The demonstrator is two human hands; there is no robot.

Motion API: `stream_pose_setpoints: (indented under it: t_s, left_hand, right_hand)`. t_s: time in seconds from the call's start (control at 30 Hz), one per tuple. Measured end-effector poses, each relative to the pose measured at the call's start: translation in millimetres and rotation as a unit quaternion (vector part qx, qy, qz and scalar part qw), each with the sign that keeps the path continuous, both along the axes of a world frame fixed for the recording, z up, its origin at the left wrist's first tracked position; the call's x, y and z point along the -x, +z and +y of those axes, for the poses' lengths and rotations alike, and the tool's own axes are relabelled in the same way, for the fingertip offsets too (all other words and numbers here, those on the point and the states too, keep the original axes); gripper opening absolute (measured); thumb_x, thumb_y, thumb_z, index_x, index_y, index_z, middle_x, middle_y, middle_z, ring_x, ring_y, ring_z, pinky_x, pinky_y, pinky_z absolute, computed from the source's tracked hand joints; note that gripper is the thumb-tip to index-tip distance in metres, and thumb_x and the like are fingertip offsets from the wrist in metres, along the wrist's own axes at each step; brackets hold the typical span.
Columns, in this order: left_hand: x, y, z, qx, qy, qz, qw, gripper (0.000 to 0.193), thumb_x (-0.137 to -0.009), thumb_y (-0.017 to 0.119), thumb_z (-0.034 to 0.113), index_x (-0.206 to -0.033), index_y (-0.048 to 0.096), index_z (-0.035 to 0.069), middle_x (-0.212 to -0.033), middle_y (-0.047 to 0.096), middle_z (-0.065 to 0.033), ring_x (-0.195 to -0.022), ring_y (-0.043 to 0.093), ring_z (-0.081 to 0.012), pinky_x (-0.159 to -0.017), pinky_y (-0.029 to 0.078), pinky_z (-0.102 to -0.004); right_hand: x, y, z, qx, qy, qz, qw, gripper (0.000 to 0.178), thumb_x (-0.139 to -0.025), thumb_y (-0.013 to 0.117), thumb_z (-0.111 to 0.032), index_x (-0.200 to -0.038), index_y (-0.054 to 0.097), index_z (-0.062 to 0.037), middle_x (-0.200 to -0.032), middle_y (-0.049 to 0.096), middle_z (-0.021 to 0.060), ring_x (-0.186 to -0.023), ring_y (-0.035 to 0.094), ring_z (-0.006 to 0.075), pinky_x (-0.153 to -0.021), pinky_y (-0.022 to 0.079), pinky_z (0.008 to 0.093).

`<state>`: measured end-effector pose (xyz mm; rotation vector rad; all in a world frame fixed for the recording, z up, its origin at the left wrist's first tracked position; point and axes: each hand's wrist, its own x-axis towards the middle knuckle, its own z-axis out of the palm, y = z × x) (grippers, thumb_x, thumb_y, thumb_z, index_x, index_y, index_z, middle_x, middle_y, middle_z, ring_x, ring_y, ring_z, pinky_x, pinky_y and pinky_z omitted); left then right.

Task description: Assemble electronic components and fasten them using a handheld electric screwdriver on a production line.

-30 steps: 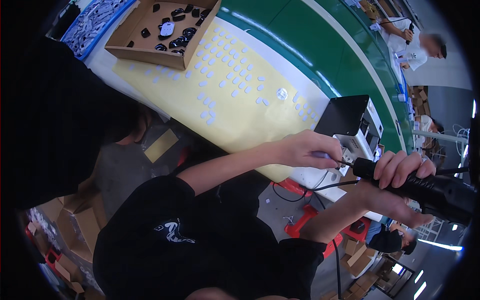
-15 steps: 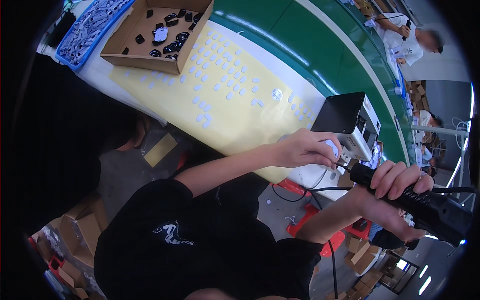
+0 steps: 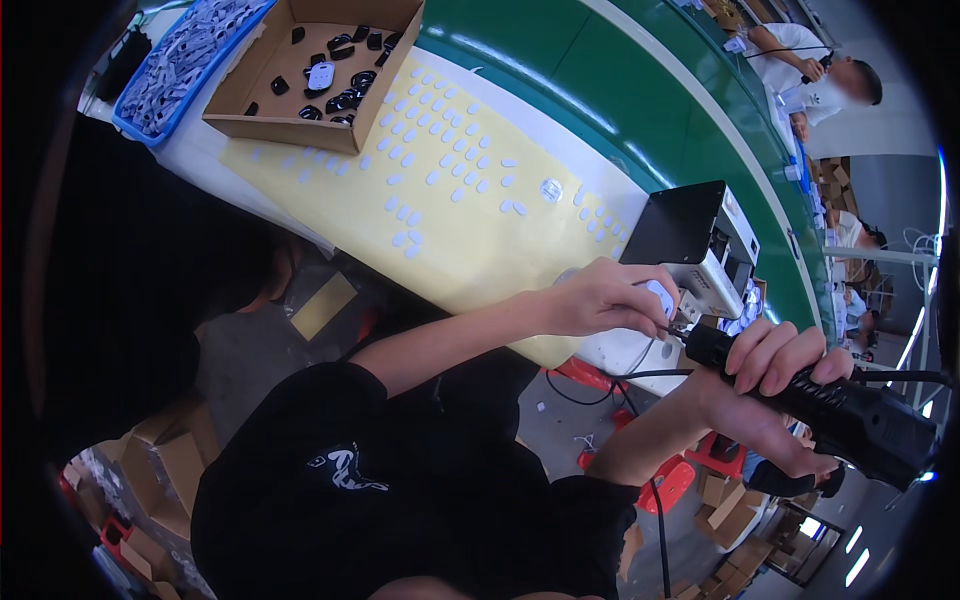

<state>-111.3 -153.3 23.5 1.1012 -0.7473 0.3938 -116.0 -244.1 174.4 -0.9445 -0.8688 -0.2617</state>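
Note:
My left hand [image 3: 605,298] is closed on a small white plastic piece [image 3: 657,294], pinched at the fingertips; the fingers cover much of it. A black electric screwdriver [image 3: 815,405] lies slantwise in my right hand [image 3: 775,375], with the fingers wrapped round its body. Its thin bit points left and reaches to the fingertips of my left hand. Whether the bit touches the white piece or a screw, I cannot tell. Just beyond the hands stands a box-shaped machine [image 3: 690,240] with a dark top and a pale front.
Many small white oval pieces [image 3: 460,150] lie in rows on a yellow sheet [image 3: 480,255]. Far left are a cardboard box [image 3: 285,128] of black parts and a blue basket [image 3: 150,133] of grey-white pieces. Cables hang near my right arm. Another person [image 3: 800,75] works across the green surface [image 3: 560,80].
My right hand and the screwdriver have shifted slightly left, bringing the bit closer in to my left hand. My left hand has hardly moved and keeps hold of the white piece.

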Motion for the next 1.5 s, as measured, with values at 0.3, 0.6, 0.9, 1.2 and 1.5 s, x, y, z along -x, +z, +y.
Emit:
stream_pose_setpoints:
  t_s: [0.3,0.6,0.9,1.2,1.5]
  left_hand:
    - [2,5,5,-0.017,-0.011,0.011,1.000,0.028,-0.074,0.069,0.022,-0.094,0.060,0.006,-0.097,0.060,-0.0046,-0.078,0.063,-0.0181,-0.063,0.050,-0.0256]
    - [1,-2,3,-0.049,-0.015,0.047,0.998,0.036,-0.072,0.071,0.030,-0.098,0.057,0.009,-0.097,0.061,-0.0051,-0.086,0.061,-0.0236,-0.072,0.047,-0.0298]
    - [2,-2,4,-0.047,-0.008,0.033,0.998,0.032,-0.072,0.072,0.027,-0.092,0.056,0.008,-0.099,0.062,-0.0055,-0.084,0.062,-0.0234,-0.068,0.048,-0.0290]
    - [2,-2,4,-0.037,-0.005,0.024,0.999,0.031,-0.072,0.072,0.025,-0.092,0.056,0.008,-0.099,0.062,-0.0062,-0.081,0.063,-0.0234,-0.067,0.048,-0.0282]
    - [4,-2,5,-0.050,-0.010,0.029,0.998,0.030,-0.072,0.073,0.023,-0.092,0.056,0.008,-0.098,0.062,-0.0047,-0.080,0.063,-0.0231,-0.066,0.048,-0.0281]
  right_hand:
    - [-3,13,6,0.016,-0.009,0.022,1.000,0.077,-0.067,0.051,-0.077,-0.091,0.036,-0.0057,-0.058,0.038,0.0023,-0.037,0.034,0.0090,-0.035,0.033,0.0210]
    - [-5,15,20,0.070,-0.055,0.081,0.993,0.083,-0.065,0.043,-0.083,-0.089,0.036,-0.0046,-0.056,0.036,0.0020,-0.037,0.032,0.0079,-0.032,0.029,0.0205]
    - [-5,13,20,0.073,-0.102,0.096,0.987,0.080,-0.068,0.039,-0.083,-0.086,0.037,-0.0049,-0.053,0.034,0.0014,-0.035,0.030,0.0079,-0.031,0.029,0.0208]
    - [-7,9,20,0.080,-0.110,0.092,0.986,0.079,-0.069,0.039,-0.082,-0.085,0.037,-0.0044,-0.052,0.034,0.0014,-0.035,0.030,0.0081,-0.030,0.029,0.0206]
    - [-4,5,20,0.078,-0.075,0.071,0.992,0.080,-0.069,0.041,-0.081,-0.086,0.036,-0.0034,-0.053,0.036,0.0024,-0.034,0.031,0.0088,-0.031,0.029,0.0210]
